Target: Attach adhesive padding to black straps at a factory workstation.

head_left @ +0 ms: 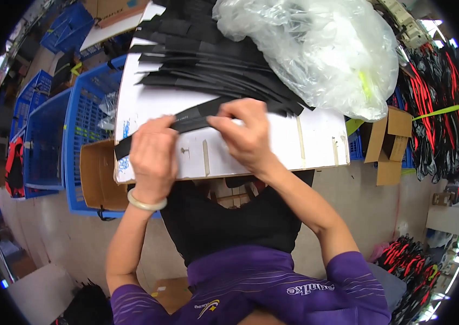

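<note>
A flat black fabric strip (192, 120) with small pale print lies slantwise over the white board in front of me. My left hand (154, 154) is closed on the strip near its left end, which sticks out past the board's left edge. With thumb and fingers pinched, my right hand (244, 130) grips the same strip farther right. Beyond my hands, a pile of similar black strips (202, 51) is spread across the board. A big clear plastic bag (321, 49) rests on the right side of the pile, with something yellow-green showing through it.
The white board (273, 154) forms my work surface. At its left stand blue plastic crates (69, 135) and a cardboard box (97, 176). An open carton (389, 143) sits at the right, beside hanging black and red bundles (430, 108). More such bundles (408, 271) lie lower right.
</note>
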The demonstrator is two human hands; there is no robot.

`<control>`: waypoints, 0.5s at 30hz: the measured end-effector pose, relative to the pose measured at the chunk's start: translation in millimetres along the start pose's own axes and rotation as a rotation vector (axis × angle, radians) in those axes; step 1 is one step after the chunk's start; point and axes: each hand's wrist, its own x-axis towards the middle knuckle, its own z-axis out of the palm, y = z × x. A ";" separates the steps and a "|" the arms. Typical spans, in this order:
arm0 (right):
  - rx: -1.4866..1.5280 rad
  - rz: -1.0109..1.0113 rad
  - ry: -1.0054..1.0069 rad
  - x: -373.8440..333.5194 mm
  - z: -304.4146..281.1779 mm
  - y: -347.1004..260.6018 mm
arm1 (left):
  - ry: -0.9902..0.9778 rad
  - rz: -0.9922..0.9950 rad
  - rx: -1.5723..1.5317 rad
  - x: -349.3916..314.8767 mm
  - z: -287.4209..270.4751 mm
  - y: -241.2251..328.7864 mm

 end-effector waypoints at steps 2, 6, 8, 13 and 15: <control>-0.006 -0.025 -0.045 2.5 36.0 8.4 | -0.061 -0.156 0.032 -10.3 12.1 -22.8; 0.047 0.076 -0.262 -23.5 56.8 0.5 | -0.243 -0.390 -0.124 -67.8 30.0 -53.6; 0.068 0.077 -0.159 -2.6 41.3 13.7 | -0.147 -0.325 -0.092 -67.6 30.3 -56.6; -0.115 0.313 -0.064 56.5 31.2 103.5 | -0.093 -0.366 -0.179 -56.7 31.3 -56.1; -0.280 0.395 -0.344 62.8 44.8 120.1 | -0.081 -0.344 -0.166 -59.3 29.9 -59.5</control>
